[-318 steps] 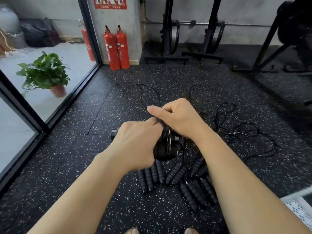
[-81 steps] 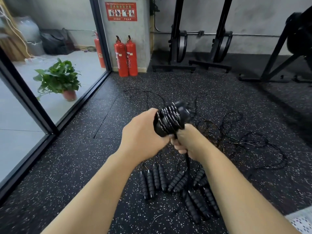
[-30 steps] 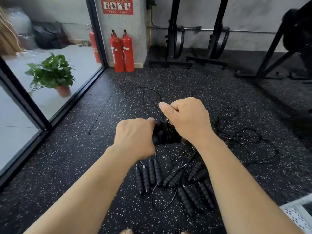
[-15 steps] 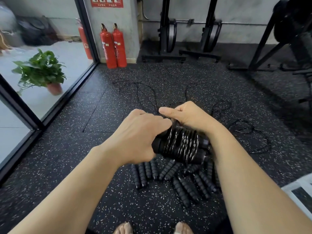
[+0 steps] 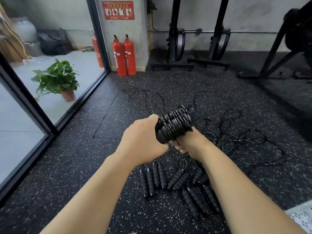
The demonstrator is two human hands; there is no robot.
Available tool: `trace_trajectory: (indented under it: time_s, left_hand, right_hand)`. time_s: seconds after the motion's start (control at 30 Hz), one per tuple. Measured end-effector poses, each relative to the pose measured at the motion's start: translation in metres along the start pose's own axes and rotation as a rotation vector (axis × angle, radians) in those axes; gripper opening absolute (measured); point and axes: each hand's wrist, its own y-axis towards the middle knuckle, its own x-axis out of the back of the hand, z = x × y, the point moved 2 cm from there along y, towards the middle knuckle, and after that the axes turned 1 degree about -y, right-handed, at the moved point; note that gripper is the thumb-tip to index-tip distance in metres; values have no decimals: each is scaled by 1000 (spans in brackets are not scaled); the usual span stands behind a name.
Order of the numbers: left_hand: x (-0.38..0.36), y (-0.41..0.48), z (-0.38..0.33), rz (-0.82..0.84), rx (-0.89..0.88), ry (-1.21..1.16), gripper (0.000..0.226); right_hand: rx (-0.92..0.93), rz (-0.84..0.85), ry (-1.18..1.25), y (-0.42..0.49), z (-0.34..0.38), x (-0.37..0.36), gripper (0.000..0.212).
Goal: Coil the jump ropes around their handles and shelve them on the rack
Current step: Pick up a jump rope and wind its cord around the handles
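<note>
handles [image 5: 162, 135] sit clamped in your left grip [image 5: 144, 141] so the wound rope [image 5: 178, 121] cannot slacken, while your right grip [image 5: 188, 144] curls round its tail beneath them.

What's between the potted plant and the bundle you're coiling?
Head view: the glass partition's black frame, then speckled floor crossed by loose cord, lie between potted plant and coiled bundle.

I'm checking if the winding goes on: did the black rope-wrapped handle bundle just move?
Yes. The black rope-wrapped handle bundle has gone up in the picture, away from the black ribbed handles on the floor, and now tilts upward.
</note>
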Motion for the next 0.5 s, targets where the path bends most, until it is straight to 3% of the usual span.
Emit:
trace_trajectory:
  time_s: [0.17, 0.37, 0.5]
  left_hand:
    - [2, 5, 15, -83, 185, -12, 26]
    - [9, 6, 22, -143, 309, 65, 41]
    - [4, 5, 17, -163, 281, 119, 35]
  right_hand:
    - [121, -163, 34, 2, 10, -25, 32]
    - [235, -42, 171, -18, 29, -31, 22]
    - [239, -111, 278, -23, 32, -33, 34]
